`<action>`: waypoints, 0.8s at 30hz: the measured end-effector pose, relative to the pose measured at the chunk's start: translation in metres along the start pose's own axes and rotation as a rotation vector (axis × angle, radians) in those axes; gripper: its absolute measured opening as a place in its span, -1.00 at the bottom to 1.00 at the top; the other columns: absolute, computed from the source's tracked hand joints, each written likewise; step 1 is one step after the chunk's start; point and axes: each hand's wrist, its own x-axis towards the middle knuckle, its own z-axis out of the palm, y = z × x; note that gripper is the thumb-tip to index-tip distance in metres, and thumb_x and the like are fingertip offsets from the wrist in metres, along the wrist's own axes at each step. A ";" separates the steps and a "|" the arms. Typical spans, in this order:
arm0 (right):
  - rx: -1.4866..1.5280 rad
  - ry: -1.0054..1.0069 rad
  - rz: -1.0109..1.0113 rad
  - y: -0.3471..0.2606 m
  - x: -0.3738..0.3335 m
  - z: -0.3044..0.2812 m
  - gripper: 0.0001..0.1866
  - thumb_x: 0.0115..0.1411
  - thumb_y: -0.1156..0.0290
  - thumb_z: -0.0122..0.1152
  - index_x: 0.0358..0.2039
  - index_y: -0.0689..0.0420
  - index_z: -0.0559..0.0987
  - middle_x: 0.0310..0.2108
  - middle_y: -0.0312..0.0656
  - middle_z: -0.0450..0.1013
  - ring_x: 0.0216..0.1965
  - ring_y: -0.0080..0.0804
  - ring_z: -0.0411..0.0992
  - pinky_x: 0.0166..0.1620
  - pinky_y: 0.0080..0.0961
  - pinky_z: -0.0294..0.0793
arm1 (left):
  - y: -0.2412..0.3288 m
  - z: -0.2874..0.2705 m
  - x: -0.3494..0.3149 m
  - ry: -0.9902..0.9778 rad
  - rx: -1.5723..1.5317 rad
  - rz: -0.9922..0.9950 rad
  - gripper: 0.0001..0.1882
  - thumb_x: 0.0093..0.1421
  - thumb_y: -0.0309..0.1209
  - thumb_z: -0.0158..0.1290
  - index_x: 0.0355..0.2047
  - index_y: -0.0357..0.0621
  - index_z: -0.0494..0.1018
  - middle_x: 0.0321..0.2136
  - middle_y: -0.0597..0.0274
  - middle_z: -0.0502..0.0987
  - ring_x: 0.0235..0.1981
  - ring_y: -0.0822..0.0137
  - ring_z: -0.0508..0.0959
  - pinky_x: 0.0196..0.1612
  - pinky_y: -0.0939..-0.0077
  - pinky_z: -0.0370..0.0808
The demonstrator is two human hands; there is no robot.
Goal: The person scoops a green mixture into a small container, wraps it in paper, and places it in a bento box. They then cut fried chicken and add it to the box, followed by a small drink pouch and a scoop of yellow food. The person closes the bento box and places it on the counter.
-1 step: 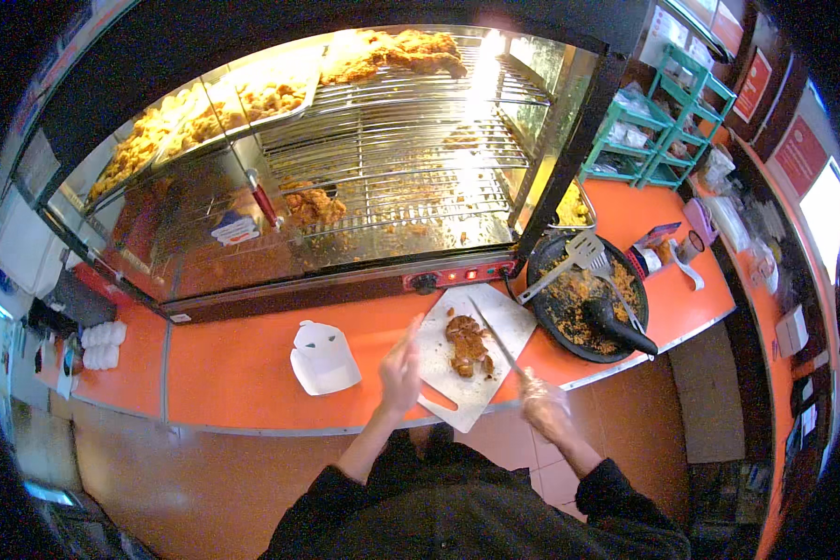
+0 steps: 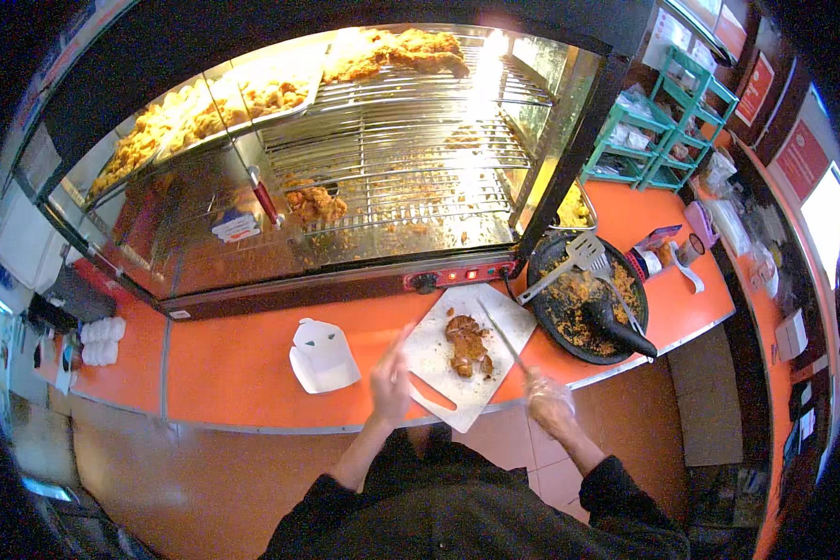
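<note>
Free bench being offered left of the white box, gap to the cutting board being narrowed by the left hand, right side being blocked by a black mortar, rear by a glass cabinet

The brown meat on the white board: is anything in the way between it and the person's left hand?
Nothing visible stands between the left hand and the brown meat; only white board lies there. The knife, held in the right hand, is on the meat's other side.
</note>
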 end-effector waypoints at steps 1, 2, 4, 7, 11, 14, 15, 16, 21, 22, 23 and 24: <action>-0.002 0.027 0.016 0.008 0.006 -0.003 -0.71 0.17 0.26 -0.16 -0.14 0.10 0.33 -0.46 0.05 0.45 -0.42 0.07 0.43 -0.37 -0.06 0.37 | 0.007 -0.011 -0.011 0.047 0.008 0.045 -0.55 0.26 -0.35 -0.33 0.03 -0.45 0.23 -0.02 -0.09 0.37 0.04 0.15 0.37 0.08 0.34 0.27; -0.017 0.049 0.056 0.013 0.017 -0.007 -0.70 0.15 0.24 -0.12 -0.14 0.10 0.33 -0.46 0.05 0.45 -0.43 0.07 0.43 -0.38 -0.05 0.37 | 0.011 -0.018 -0.017 0.085 -0.024 0.005 -0.55 0.26 -0.35 -0.34 0.05 -0.44 0.20 -0.03 -0.10 0.37 0.03 0.14 0.37 0.08 0.31 0.27; -0.005 0.122 0.020 0.016 0.033 -0.012 -0.61 0.11 0.20 -0.03 -0.07 0.09 0.32 -0.48 0.05 0.45 -0.45 0.10 0.42 -0.39 -0.06 0.37 | 0.019 -0.031 -0.038 0.179 -0.093 -0.085 -0.54 0.26 -0.36 -0.36 0.10 -0.41 0.14 -0.06 -0.12 0.38 0.02 0.11 0.37 0.08 0.26 0.26; -0.045 0.166 0.000 -0.001 0.045 -0.017 -0.43 0.02 0.13 0.13 0.05 0.02 0.28 -0.34 0.09 0.43 -0.32 0.11 0.41 -0.28 -0.11 0.39 | 0.027 -0.045 -0.058 0.314 -0.071 -0.030 -0.51 0.25 -0.40 -0.39 0.16 -0.38 0.02 -0.08 -0.14 0.39 0.00 0.08 0.38 0.06 0.20 0.28; -0.114 0.349 -0.368 -0.057 0.046 -0.016 -0.24 -0.12 0.03 0.28 0.13 -0.17 0.24 0.07 0.15 0.18 0.06 0.16 0.18 0.03 -0.11 0.25 | 0.030 -0.057 -0.069 0.581 0.023 -0.016 -0.48 0.24 -0.45 -0.37 0.21 -0.26 -0.11 -0.06 -0.13 0.36 0.01 0.10 0.36 0.08 0.22 0.24; -0.227 0.245 -0.833 -0.090 0.069 -0.016 -0.23 -0.15 -0.04 0.29 0.11 -0.19 0.28 0.23 0.10 -0.12 0.21 0.21 -0.10 0.17 0.00 0.02 | 0.027 -0.072 -0.069 0.645 -0.014 -0.079 -0.45 0.23 -0.49 -0.31 0.22 -0.21 -0.14 0.04 -0.09 0.24 0.07 0.13 0.29 0.10 0.24 0.21; -0.270 0.176 -0.804 -0.094 0.077 -0.014 -0.23 -0.15 -0.05 0.28 0.12 -0.19 0.28 0.23 0.10 -0.13 0.21 0.23 -0.11 0.16 0.02 0.02 | 0.026 -0.078 -0.070 0.668 -0.011 -0.081 -0.45 0.23 -0.49 -0.30 0.22 -0.22 -0.14 0.05 -0.07 0.22 0.08 0.13 0.28 0.10 0.24 0.21; -0.304 0.147 -0.802 -0.098 0.089 -0.011 -0.23 -0.15 -0.06 0.27 0.12 -0.20 0.28 0.24 0.09 -0.13 0.20 0.24 -0.12 0.16 0.05 0.02 | 0.025 -0.084 -0.070 0.671 0.017 -0.069 -0.46 0.23 -0.49 -0.29 0.22 -0.21 -0.14 0.06 -0.07 0.20 0.09 0.14 0.27 0.10 0.25 0.21; -0.011 0.327 -0.979 -0.086 0.134 0.023 -0.57 -0.10 0.08 0.16 -0.20 -0.02 0.52 0.01 0.02 0.23 -0.05 0.11 0.23 -0.05 -0.04 0.26 | 0.009 -0.116 -0.072 0.691 0.061 -0.106 -0.48 0.24 -0.49 -0.28 0.21 -0.19 -0.09 0.06 -0.06 0.18 0.09 0.15 0.27 0.10 0.28 0.22; -0.093 0.424 -0.951 -0.083 0.134 0.035 -0.74 -0.10 0.17 0.15 -0.44 0.06 0.54 -0.33 -0.08 0.39 -0.24 -0.07 0.33 -0.15 -0.10 0.31 | 0.003 -0.121 -0.071 0.683 0.063 -0.143 -0.48 0.23 -0.50 -0.27 0.20 -0.19 -0.09 0.07 -0.06 0.18 0.08 0.15 0.27 0.10 0.28 0.22; -0.089 0.447 -0.967 -0.079 0.137 0.042 -0.75 -0.10 0.18 0.15 -0.47 0.07 0.53 -0.40 -0.10 0.39 -0.28 -0.09 0.34 -0.18 -0.13 0.33 | -0.005 -0.125 -0.069 0.676 0.067 -0.154 -0.48 0.23 -0.50 -0.27 0.20 -0.19 -0.08 0.07 -0.05 0.18 0.08 0.14 0.28 0.10 0.29 0.23; -0.098 0.473 -0.991 -0.075 0.139 0.048 -0.76 -0.11 0.19 0.16 -0.50 0.08 0.52 -0.47 -0.12 0.40 -0.32 -0.11 0.36 -0.21 -0.16 0.35 | -0.012 -0.129 -0.069 0.675 0.063 -0.189 -0.48 0.23 -0.51 -0.27 0.20 -0.20 -0.07 0.07 -0.05 0.17 0.08 0.14 0.28 0.09 0.29 0.23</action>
